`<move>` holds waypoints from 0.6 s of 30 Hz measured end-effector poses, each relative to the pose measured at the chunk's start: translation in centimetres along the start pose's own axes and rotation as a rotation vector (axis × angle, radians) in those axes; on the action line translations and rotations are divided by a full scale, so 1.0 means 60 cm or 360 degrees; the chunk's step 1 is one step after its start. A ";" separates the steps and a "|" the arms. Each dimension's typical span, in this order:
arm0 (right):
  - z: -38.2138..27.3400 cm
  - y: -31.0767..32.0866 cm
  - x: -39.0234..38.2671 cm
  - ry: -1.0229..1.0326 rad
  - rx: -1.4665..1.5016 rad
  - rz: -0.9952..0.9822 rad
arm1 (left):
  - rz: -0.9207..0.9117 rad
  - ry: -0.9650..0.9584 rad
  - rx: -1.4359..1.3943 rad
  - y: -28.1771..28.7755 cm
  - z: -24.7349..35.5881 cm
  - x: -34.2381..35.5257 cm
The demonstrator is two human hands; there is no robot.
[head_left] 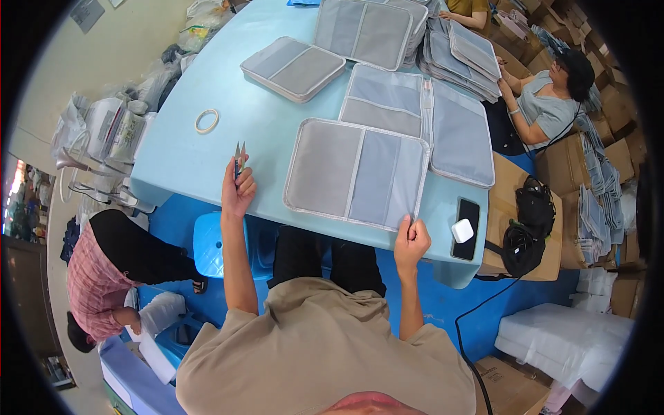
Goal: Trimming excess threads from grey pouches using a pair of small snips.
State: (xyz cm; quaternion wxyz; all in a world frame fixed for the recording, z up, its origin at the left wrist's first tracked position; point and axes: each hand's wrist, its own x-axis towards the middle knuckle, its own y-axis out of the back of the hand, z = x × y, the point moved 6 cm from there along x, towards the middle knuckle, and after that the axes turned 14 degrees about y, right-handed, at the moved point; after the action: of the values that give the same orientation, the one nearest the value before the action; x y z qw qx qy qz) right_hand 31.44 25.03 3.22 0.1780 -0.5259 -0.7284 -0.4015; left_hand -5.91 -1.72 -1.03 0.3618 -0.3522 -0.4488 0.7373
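Note:
My left hand is closed around small scissors, blades pointing up and away from me, over the left part of the table. With my right hand I pinch the near right corner of a flat grey fabric pouch. It has pale piped edges and a bluish mesh panel on its right half. Beneath its far edge lies an opened grey pouch, spread to the right. A closed, thicker stack of pouches rests beyond, to the left.
On the light blue table are a tape roll, a dark phone and a white case. More pouches are piled far right, near a seated person. Another person bends at left, near a blue stool.

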 end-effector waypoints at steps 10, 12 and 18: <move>-0.006 -0.001 0.001 0.0052 -0.0016 -0.0004 | 0.0078 -0.0044 0.0026 0.000 0.001 -0.003; -0.005 0.000 0.000 0.0052 -0.0017 -0.0005 | 0.0082 -0.0048 0.0033 -0.001 0.000 -0.002; -0.008 -0.001 0.001 0.0098 -0.0036 0.0012 | 0.0041 -0.0040 0.0026 0.000 0.001 -0.002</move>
State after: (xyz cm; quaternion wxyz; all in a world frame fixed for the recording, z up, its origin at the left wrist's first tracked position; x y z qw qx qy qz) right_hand 31.27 24.69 3.53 0.1957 -0.5180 -0.7160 -0.4251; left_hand -5.90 -1.85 -1.02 0.3494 -0.3456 -0.4427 0.7500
